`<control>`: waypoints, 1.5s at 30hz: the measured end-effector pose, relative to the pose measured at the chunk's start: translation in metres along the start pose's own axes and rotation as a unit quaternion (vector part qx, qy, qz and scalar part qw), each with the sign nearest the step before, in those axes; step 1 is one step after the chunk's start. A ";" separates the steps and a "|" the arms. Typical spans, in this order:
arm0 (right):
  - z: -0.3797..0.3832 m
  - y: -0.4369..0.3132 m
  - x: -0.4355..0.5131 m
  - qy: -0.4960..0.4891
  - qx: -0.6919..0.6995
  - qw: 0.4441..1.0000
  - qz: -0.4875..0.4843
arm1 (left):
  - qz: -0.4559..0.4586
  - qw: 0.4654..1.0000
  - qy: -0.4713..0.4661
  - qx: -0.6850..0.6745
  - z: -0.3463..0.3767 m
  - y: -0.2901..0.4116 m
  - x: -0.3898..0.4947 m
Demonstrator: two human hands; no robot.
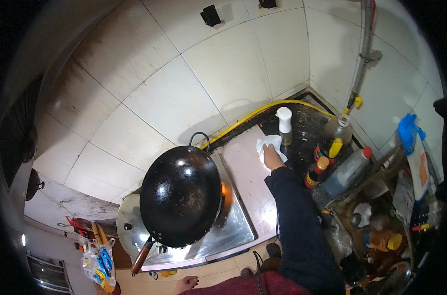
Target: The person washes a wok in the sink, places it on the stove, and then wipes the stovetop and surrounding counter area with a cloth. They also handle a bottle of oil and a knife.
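Observation:
My right hand [273, 157], in a dark sleeve, grips a crumpled white tissue or cloth [277, 141] over the pale pink countertop panel [242, 158]. Just beyond it stands a dispenser bottle [284, 121] with a white top and a clear base. My left hand [188, 284] hangs low near the bottom edge, fingers loosely curled and nothing visible in it. A black wok [182, 195] with a wooden handle [141, 256] sits tilted over the stainless-steel gas stove [230, 236]. Orange flame [223, 190] shows at the wok's right side.
A glass lid [129, 214] lies left of the wok. Sauce bottles [316, 172] and a large red-capped jug [349, 171] stand to the right, beside a cluttered shelf [374, 221]. A yellow gas hose [253, 114] runs along the tiled wall. Plastic bags [98, 261] hang at lower left.

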State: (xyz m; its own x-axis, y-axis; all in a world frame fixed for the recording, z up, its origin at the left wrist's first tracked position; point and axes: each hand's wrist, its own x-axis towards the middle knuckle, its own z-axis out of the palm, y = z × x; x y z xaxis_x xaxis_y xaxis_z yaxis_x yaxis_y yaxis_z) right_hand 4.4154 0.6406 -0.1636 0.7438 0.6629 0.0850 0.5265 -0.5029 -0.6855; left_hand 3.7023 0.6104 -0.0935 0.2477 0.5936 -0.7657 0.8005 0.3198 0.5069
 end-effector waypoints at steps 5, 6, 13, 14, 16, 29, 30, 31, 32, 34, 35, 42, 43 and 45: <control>0.018 -0.018 0.032 -0.056 0.029 0.995 -0.077 | -0.021 0.999 0.028 -0.002 0.000 0.006 -0.013; 0.021 -0.019 0.030 -0.095 0.054 0.992 -0.065 | -0.020 1.000 0.020 -0.006 0.002 0.014 -0.015; 0.024 -0.034 -0.093 -0.239 0.008 0.934 -0.266 | -0.023 0.998 -0.015 0.052 0.026 0.078 -0.025; 0.019 -0.040 -0.114 -0.277 0.037 0.930 -0.238 | -0.004 0.998 -0.015 0.054 0.029 0.084 -0.025; 0.006 -0.045 -0.151 -0.337 0.137 0.919 -0.150 | 0.006 0.999 -0.028 0.047 0.033 0.094 -0.024; 0.013 -0.007 0.057 -0.066 -0.069 0.993 -0.075 | -0.084 0.996 0.020 -0.014 0.015 0.038 -0.025; 0.028 -0.009 0.069 -0.020 -0.111 0.988 -0.108 | -0.080 0.996 0.022 -0.018 0.012 0.031 -0.025; 0.045 -0.012 0.081 0.031 -0.159 0.975 -0.150 | -0.077 0.997 0.022 -0.021 0.011 0.024 -0.028; 0.060 -0.016 0.092 0.046 -0.121 0.979 -0.159 | -0.076 0.997 0.022 -0.023 0.010 0.019 -0.029; 0.083 -0.026 0.109 0.005 -0.086 0.989 -0.122 | -0.075 0.996 0.026 -0.026 0.008 0.012 -0.031; 0.091 -0.030 0.107 -0.007 -0.084 0.976 -0.202 | -0.072 0.997 0.028 -0.025 0.007 0.009 -0.032; 0.094 -0.085 0.028 -0.293 0.033 0.919 -0.261 | -0.004 0.999 0.030 -0.013 0.003 0.004 -0.029; 0.085 -0.078 0.012 -0.339 0.036 0.904 -0.258 | 0.015 0.999 0.028 -0.003 0.002 0.007 -0.029; 0.068 -0.066 -0.025 -0.303 -0.096 0.848 -0.424 | 0.038 0.999 0.021 0.004 0.005 0.015 -0.029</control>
State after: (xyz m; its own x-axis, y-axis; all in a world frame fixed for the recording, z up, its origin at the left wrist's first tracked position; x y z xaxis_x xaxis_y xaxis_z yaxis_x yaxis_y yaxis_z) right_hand 4.3343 0.6948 -0.1699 -0.2534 0.9654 0.0613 0.8673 0.2548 -0.4276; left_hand 3.7097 0.5939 -0.0657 0.2852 0.6463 -0.7077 0.7849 0.2663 0.5595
